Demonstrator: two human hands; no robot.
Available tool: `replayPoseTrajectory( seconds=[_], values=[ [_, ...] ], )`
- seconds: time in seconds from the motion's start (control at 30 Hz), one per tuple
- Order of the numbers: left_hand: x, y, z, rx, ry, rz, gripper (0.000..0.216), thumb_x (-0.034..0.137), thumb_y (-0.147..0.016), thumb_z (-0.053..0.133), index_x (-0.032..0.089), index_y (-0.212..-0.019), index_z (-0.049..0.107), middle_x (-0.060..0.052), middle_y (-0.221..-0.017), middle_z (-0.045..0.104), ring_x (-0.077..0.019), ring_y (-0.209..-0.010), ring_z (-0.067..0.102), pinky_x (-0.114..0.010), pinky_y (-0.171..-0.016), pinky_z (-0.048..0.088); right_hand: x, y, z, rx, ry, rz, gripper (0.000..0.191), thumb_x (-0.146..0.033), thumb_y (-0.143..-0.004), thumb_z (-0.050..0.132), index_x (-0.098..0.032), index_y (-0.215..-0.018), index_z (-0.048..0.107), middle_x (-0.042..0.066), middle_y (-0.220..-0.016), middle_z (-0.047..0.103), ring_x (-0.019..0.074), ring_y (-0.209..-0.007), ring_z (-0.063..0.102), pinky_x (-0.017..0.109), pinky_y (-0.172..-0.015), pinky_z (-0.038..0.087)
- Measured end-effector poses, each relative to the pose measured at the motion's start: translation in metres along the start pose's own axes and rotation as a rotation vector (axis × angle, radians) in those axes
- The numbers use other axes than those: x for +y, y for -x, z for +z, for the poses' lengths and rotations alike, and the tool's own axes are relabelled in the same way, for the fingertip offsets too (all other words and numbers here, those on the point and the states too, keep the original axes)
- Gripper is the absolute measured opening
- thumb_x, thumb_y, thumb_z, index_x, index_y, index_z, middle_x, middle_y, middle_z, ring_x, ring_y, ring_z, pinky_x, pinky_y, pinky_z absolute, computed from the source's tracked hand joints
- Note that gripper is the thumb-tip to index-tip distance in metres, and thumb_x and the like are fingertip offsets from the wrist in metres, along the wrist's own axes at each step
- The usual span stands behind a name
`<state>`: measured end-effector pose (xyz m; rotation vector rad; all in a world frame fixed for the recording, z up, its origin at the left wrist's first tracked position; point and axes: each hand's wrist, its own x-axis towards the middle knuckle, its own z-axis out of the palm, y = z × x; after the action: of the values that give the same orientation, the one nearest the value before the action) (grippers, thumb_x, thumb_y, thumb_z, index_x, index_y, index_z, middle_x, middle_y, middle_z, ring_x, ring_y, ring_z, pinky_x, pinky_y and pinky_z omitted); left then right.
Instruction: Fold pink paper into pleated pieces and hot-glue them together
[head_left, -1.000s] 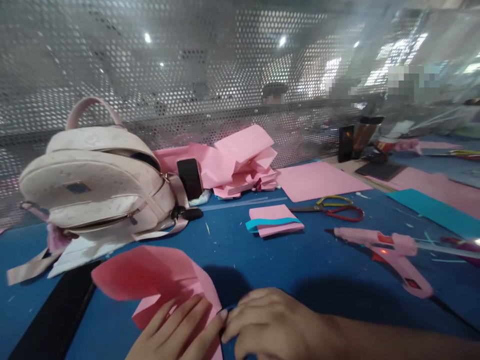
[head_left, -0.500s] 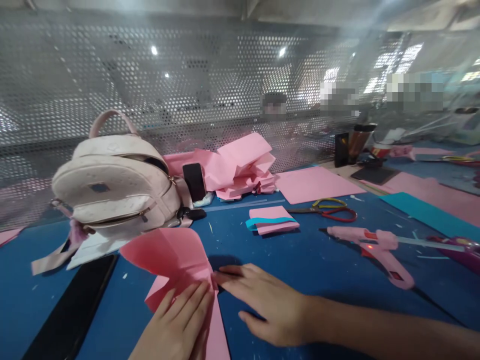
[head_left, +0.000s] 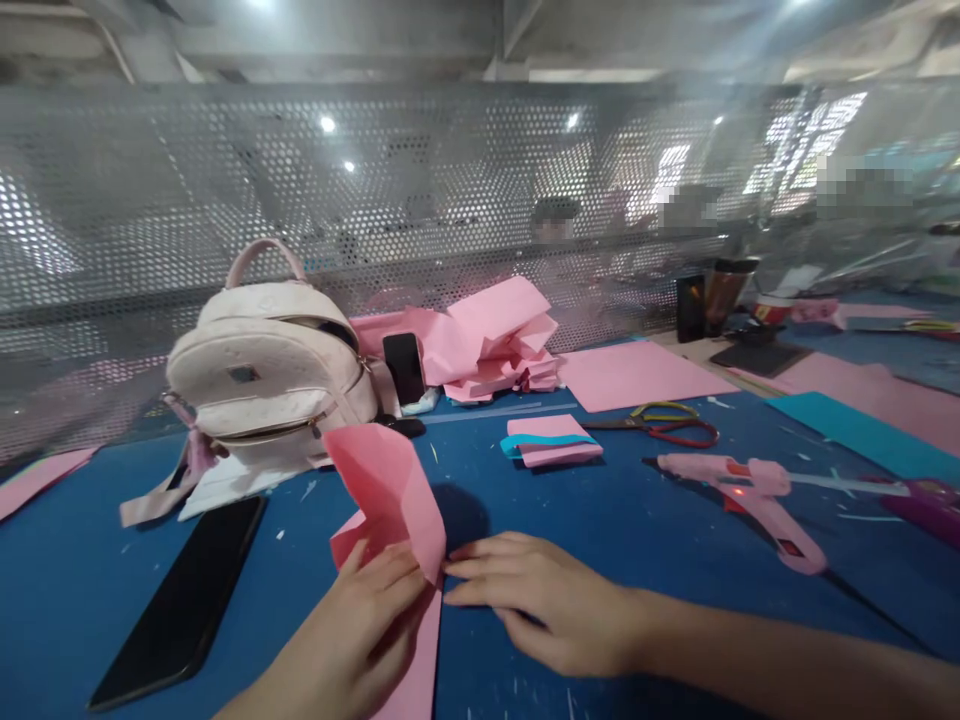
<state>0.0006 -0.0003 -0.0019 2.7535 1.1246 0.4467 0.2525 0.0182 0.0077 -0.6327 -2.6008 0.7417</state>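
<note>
A folded sheet of pink paper (head_left: 390,490) stands partly upright on the blue table in front of me, its lower part flat. My left hand (head_left: 367,610) holds it down at the fold, fingers reaching into the opening. From the other side, my right hand (head_left: 540,600) lies with outstretched fingers, the tips at the paper's right edge. Its thumb is apart from the fingers. Farther off lies a small folded pink piece with a blue strip (head_left: 551,442). A pink glue gun (head_left: 757,485) with a lit red light rests at the right.
Scissors (head_left: 667,420) lie behind the glue gun. A black phone (head_left: 187,595) is at the left, near a pale backpack (head_left: 270,370). Crumpled pink paper (head_left: 495,340), a smaller phone (head_left: 403,368) and flat pink sheets (head_left: 645,376) line the perforated divider (head_left: 450,150).
The paper's raised flap has swung up and to the right, standing narrower. Both hands have stayed by its fold, the right one's fingertips still at the edge. The view has tilted up slightly.
</note>
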Motion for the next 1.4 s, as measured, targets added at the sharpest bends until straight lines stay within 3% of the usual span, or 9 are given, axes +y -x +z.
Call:
replayPoseTrajectory(
  seconds=[0.1, 0.2, 0.4, 0.53, 0.8, 0.9, 1.03, 1.17, 1.4],
  values=[
    [0.005, -0.003, -0.008, 0.011, 0.052, 0.074, 0.049, 0.005, -0.084, 0.041, 0.024, -0.125, 0.06, -0.007, -0.114, 0.071, -0.0196, -0.107, 0.066, -0.038, -0.094, 0.051, 0.004, 0.0, 0.003, 0.188, -0.007, 0.037, 0.041, -0.004, -0.084, 0.041, -0.019, -0.11, 0.069, 0.005, -0.108, 0.072, 0.018, -0.103, 0.063, 0.034, -0.093, 0.046],
    [0.005, -0.004, -0.013, -0.026, 0.074, 0.118, 0.049, 0.008, -0.087, 0.044, 0.025, -0.13, 0.057, -0.006, -0.11, 0.073, -0.0186, -0.104, 0.068, -0.033, -0.089, 0.055, 0.008, 0.0, 0.005, 0.281, -0.039, 0.064, 0.041, 0.001, -0.078, 0.041, -0.019, -0.099, 0.07, 0.004, -0.092, 0.071, 0.0173, -0.09, 0.062, 0.032, -0.084, 0.048],
    [-0.011, -0.001, -0.008, -0.068, 0.028, 0.17, 0.051, 0.003, -0.088, 0.043, 0.024, -0.134, 0.053, -0.006, -0.128, 0.066, -0.0169, -0.114, 0.064, -0.04, -0.106, 0.046, 0.009, -0.001, 0.005, 0.158, 0.027, 0.036, 0.038, -0.005, -0.085, 0.045, -0.02, -0.112, 0.067, 0.006, -0.11, 0.067, 0.0186, -0.106, 0.058, 0.035, -0.095, 0.044],
    [-0.015, 0.0, -0.002, 0.017, -0.021, 0.184, 0.045, 0.005, -0.09, 0.045, 0.024, -0.128, 0.058, -0.005, -0.117, 0.071, -0.0187, -0.113, 0.064, -0.038, -0.1, 0.051, 0.009, 0.0, 0.006, 0.067, 0.077, 0.002, 0.038, -0.008, -0.086, 0.048, -0.019, -0.119, 0.064, 0.007, -0.116, 0.064, 0.0194, -0.113, 0.054, 0.037, -0.1, 0.041],
    [-0.012, -0.005, -0.002, 0.058, -0.07, 0.302, 0.037, 0.004, -0.09, 0.042, 0.019, -0.118, 0.062, -0.007, -0.101, 0.072, -0.0198, -0.098, 0.067, -0.039, -0.095, 0.053, 0.009, 0.0, 0.005, -0.005, 0.127, -0.047, 0.049, -0.011, -0.084, 0.048, -0.018, -0.132, 0.054, 0.01, -0.122, 0.062, 0.023, -0.115, 0.051, 0.041, -0.099, 0.04],
    [-0.015, -0.003, 0.002, 0.071, -0.065, 0.316, 0.038, 0.004, -0.091, 0.041, 0.019, -0.12, 0.061, -0.009, -0.104, 0.072, -0.0196, -0.099, 0.066, -0.038, -0.095, 0.053, 0.009, 0.0, 0.004, -0.028, 0.126, -0.046, 0.051, -0.011, -0.084, 0.048, -0.02, -0.134, 0.052, 0.009, -0.124, 0.061, 0.0232, -0.115, 0.05, 0.04, -0.1, 0.039],
    [-0.022, 0.002, 0.01, 0.047, -0.087, 0.328, 0.042, 0.005, -0.091, 0.042, 0.017, -0.129, 0.055, -0.011, -0.11, 0.07, -0.0219, -0.108, 0.063, -0.041, -0.1, 0.05, 0.01, 0.001, 0.005, -0.007, 0.129, -0.032, 0.047, -0.013, -0.085, 0.049, -0.019, -0.132, 0.054, 0.009, -0.122, 0.061, 0.0232, -0.114, 0.05, 0.04, -0.1, 0.04],
    [-0.025, 0.004, 0.014, 0.032, -0.113, 0.325, 0.04, 0.006, -0.09, 0.042, 0.017, -0.124, 0.059, -0.01, -0.105, 0.07, -0.0226, -0.107, 0.064, -0.045, -0.101, 0.049, 0.012, 0.001, 0.007, 0.05, 0.148, 0.033, 0.04, -0.014, -0.087, 0.048, -0.017, -0.125, 0.059, 0.01, -0.119, 0.061, 0.023, -0.112, 0.052, 0.04, -0.098, 0.041],
    [-0.026, 0.002, 0.018, 0.048, -0.15, 0.311, 0.044, 0.005, -0.087, 0.041, 0.018, -0.125, 0.059, -0.009, -0.108, 0.07, -0.0232, -0.112, 0.063, -0.045, -0.104, 0.047, 0.014, 0.0, 0.008, 0.106, 0.141, 0.085, 0.046, -0.01, -0.087, 0.046, -0.023, -0.13, 0.056, 0.007, -0.122, 0.06, 0.0224, -0.115, 0.051, 0.04, -0.099, 0.041]
  ],
)
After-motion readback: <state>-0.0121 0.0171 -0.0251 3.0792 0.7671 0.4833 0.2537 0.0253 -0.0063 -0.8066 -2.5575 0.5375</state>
